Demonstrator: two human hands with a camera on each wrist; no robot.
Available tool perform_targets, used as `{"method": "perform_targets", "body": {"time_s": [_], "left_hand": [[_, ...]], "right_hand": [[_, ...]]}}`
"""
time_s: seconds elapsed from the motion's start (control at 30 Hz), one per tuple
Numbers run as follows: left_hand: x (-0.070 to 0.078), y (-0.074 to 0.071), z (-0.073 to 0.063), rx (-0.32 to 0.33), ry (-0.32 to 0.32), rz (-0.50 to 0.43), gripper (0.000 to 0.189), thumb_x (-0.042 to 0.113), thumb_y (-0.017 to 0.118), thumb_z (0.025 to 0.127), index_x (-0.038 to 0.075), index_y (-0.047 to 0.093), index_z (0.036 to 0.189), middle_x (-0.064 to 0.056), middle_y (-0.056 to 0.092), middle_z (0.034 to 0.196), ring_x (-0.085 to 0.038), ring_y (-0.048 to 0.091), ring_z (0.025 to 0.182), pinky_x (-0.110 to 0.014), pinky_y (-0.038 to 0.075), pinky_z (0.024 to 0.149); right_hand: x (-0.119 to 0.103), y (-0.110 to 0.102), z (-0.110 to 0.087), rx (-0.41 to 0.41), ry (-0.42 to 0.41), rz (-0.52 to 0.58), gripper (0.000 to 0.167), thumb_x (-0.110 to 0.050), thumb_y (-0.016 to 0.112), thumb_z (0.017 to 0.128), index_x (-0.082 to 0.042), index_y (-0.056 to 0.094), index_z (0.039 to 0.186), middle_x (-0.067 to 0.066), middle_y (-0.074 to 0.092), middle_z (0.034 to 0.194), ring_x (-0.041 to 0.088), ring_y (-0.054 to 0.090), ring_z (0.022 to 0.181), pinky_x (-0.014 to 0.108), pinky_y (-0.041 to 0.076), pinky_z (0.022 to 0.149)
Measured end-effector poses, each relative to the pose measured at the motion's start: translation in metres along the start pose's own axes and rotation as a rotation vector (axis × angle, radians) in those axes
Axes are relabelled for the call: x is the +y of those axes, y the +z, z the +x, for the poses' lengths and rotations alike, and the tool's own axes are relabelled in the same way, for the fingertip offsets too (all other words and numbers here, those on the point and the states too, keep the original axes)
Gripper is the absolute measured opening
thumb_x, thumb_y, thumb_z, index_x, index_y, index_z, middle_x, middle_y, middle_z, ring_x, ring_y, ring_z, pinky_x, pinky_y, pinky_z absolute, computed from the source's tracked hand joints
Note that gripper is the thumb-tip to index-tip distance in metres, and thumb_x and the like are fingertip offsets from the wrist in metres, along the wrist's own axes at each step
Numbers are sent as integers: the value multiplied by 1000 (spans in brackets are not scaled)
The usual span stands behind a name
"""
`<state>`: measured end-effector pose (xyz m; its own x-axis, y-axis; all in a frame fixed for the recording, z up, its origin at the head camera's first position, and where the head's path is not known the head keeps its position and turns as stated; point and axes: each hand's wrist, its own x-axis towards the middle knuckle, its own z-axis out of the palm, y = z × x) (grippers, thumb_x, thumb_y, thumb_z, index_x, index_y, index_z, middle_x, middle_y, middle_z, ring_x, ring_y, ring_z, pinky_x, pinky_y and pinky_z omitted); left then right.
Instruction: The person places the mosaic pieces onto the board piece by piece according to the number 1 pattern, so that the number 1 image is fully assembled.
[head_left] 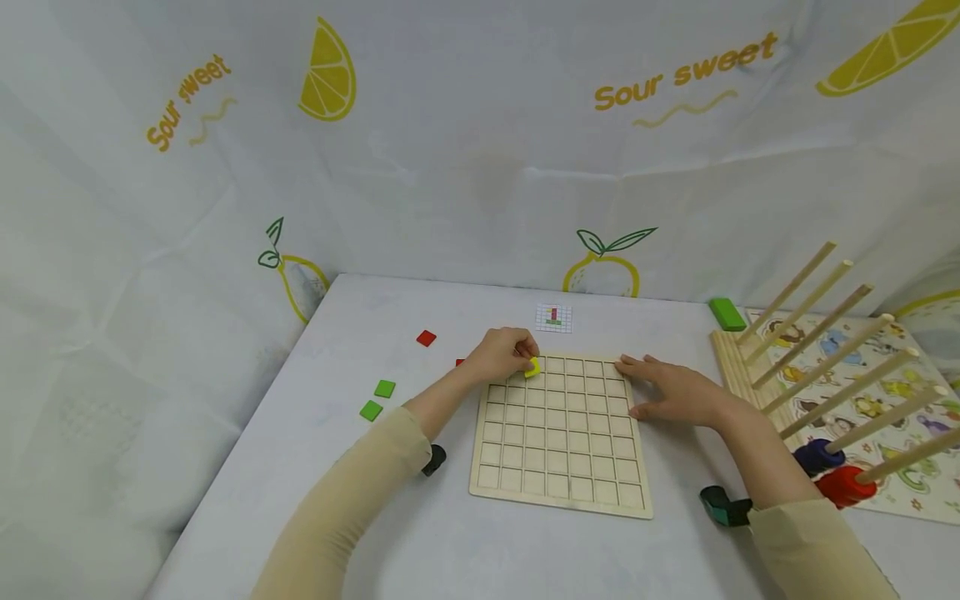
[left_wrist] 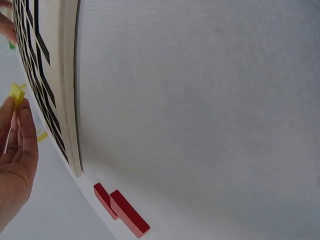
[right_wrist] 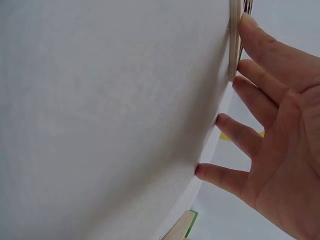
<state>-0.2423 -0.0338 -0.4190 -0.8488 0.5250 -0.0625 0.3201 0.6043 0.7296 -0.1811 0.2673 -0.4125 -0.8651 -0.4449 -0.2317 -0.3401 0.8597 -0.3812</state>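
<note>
A yellow square tile (head_left: 532,367) is pinched between the thumb and fingertips of my left hand (head_left: 501,357), over the far left part of a wooden grid board (head_left: 557,433). In the left wrist view the yellow tile (left_wrist: 17,93) stands tilted at the fingertips, beside the board's edge (left_wrist: 67,75). My right hand (head_left: 678,392) rests at the board's far right edge with its fingers spread. In the right wrist view the thumb and forefinger of my right hand (right_wrist: 290,115) touch the board's corner (right_wrist: 234,45); the other fingertips meet the table.
A small pattern card (head_left: 553,318) lies beyond the board. Left of it are a red tile (head_left: 426,338) and two green tiles (head_left: 371,410); another red tile (head_left: 460,363) is partly hidden by the left hand. A wooden peg rack (head_left: 750,367) and an animal-picture board (head_left: 877,375) stand right.
</note>
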Motion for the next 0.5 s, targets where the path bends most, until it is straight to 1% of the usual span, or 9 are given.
{"method": "perform_targets", "body": {"time_s": [0.17,0.3,0.5], "left_hand": [[6,7,0,-26,2,24,8,6,71,88,6,68,96,-7,69,89,-10,57,79,-17,44,73],[8,11,-1,-25,8,67,8,5,71,88,7,68,95,-5,69,87,-9,56,77,-17,43,70],[11,14,-3,-29,4,112,7,5,69,89,7,69,95,-5,71,88,-10,57,78,-19,44,71]], "right_hand": [[-2,-2,-2,4,-11,7,78,-42,72,85,-8,43,149,17,38,157,53,31,142,68,34,107],[-3,-2,-4,3,-20,13,78,-42,72,85,-6,42,149,19,37,157,54,31,142,69,33,107],[-3,-2,-3,-1,-25,4,78,-41,72,86,-6,42,149,19,37,157,54,31,141,68,34,106]]}}
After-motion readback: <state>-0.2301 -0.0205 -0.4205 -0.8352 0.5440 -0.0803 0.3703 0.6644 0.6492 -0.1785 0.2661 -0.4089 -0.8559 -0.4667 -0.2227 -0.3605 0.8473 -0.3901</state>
